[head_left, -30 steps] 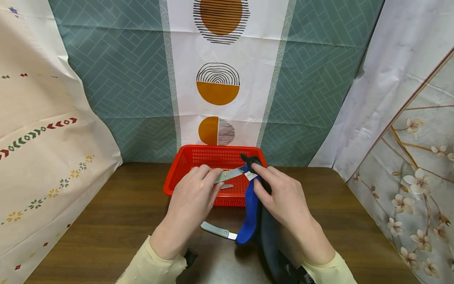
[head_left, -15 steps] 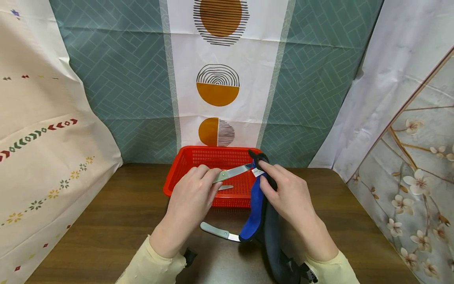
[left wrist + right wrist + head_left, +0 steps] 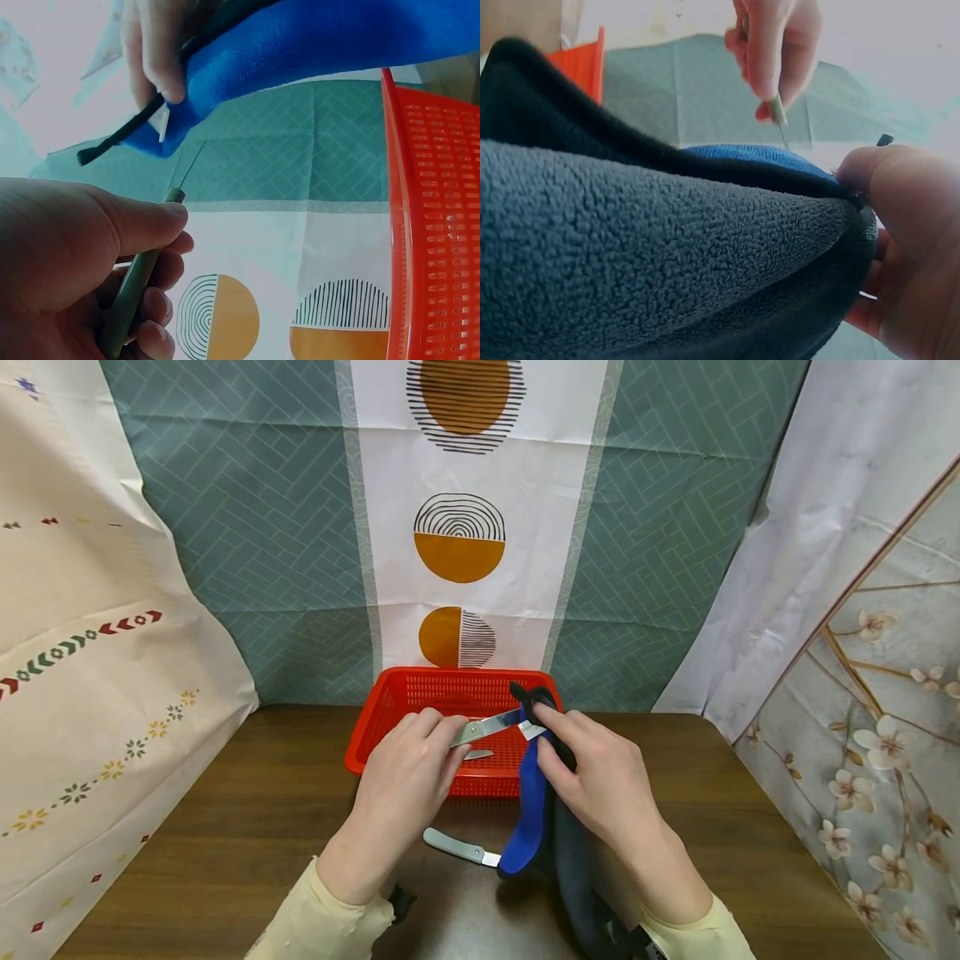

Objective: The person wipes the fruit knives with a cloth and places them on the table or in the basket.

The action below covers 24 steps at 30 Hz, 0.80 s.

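Note:
My left hand [image 3: 412, 772] grips the pale green handle of a knife [image 3: 133, 296]. Its bright blade [image 3: 498, 723] points right, towards a thick towel [image 3: 531, 814], blue on one face and dark grey on the other. Near its top corner, my right hand [image 3: 600, 768] pinches this towel, which hangs down to the table. A white tag [image 3: 531, 731] and a black loop [image 3: 519, 692] stick out by the right fingertips. In the head view the blade tip reaches the towel's edge; the left wrist view shows a gap there.
Behind the hands stands a red plastic basket [image 3: 450, 787] with another blade [image 3: 478, 754] in it. A second pale-handled knife [image 3: 453, 845] lies on the brown wooden table [image 3: 247, 827], its blade partly covered by the towel. Patterned cloths hang around the table.
The towel corner and my right hand shifted right, away from the blade, half a second ago, then came back left to it. My left hand and its knife stay almost still.

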Each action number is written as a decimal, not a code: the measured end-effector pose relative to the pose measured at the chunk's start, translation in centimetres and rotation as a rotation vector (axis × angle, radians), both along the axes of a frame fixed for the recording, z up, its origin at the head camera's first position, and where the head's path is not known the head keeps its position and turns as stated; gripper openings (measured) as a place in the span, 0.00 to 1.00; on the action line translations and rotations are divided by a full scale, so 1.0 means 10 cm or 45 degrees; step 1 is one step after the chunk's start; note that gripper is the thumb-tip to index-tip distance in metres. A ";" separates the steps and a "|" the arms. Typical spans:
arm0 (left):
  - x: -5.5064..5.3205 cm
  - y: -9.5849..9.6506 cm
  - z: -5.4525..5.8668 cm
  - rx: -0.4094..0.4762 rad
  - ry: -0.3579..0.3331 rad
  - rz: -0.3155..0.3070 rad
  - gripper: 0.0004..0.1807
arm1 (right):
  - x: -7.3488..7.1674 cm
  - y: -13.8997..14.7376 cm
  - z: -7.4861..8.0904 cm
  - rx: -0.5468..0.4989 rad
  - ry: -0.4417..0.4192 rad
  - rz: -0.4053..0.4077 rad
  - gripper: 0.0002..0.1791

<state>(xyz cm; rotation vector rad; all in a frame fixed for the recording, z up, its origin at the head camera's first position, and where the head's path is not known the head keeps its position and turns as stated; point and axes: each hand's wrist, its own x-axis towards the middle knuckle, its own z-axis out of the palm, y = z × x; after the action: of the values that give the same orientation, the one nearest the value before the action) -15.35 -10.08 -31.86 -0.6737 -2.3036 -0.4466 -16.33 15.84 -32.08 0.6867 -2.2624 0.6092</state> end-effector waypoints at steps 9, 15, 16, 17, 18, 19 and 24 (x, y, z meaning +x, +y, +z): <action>0.00 0.02 -0.02 -0.023 0.035 -0.018 0.22 | 0.06 -0.22 -0.07 0.049 0.070 0.128 0.21; 0.01 0.04 -0.02 -0.024 0.049 -0.036 0.22 | 0.06 -0.27 -0.11 0.065 0.098 0.152 0.21; 0.01 0.04 -0.02 -0.026 0.053 -0.037 0.22 | 0.06 -0.27 -0.11 0.069 0.098 0.150 0.21; 0.01 0.04 -0.02 -0.027 0.055 -0.038 0.22 | 0.06 -0.27 -0.12 0.072 0.095 0.146 0.21; 0.01 0.05 -0.02 -0.027 0.057 -0.039 0.23 | 0.05 -0.27 -0.12 0.076 0.088 0.142 0.21; 0.01 0.05 -0.02 -0.028 0.057 -0.039 0.23 | 0.05 -0.27 -0.12 0.079 0.082 0.134 0.21; 0.02 0.04 -0.01 -0.037 0.043 -0.034 0.23 | 0.04 -0.24 -0.11 0.075 0.042 0.106 0.21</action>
<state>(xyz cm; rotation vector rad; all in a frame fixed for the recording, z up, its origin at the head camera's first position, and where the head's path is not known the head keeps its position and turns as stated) -15.18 -9.69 -32.01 -0.7215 -2.2756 -0.4111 -15.92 13.44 -33.14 0.8180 -2.2376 0.5683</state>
